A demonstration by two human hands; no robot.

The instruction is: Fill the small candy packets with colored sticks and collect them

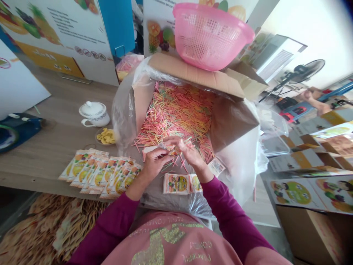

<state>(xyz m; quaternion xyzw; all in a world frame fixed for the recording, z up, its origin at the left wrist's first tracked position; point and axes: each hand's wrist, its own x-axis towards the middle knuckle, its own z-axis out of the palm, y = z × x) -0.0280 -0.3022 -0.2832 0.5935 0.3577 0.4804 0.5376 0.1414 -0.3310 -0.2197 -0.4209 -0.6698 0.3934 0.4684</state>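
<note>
Above the front edge of the open box, my left hand (156,163) pinches a small printed packet (163,147) between thumb and fingers. Close on its right is my right hand (191,154), fingers bent toward the packet, with a few thin coloured sticks showing at them. Part of the packet is hidden by my fingers. Behind both hands, a heap of pink, yellow and green sticks (176,114) fills the plastic-lined cardboard box (234,125). Flat printed packets (176,184) lie just below my hands, and another packet (216,166) rests beside my right wrist.
Rows of printed packets (102,173) lie on the table's left part. Behind them are a small dish of yellow pieces (106,136) and a lidded white cup (94,113). A pink basket (211,36) stands over the box's back flap. A tape dispenser (19,129) sits far left.
</note>
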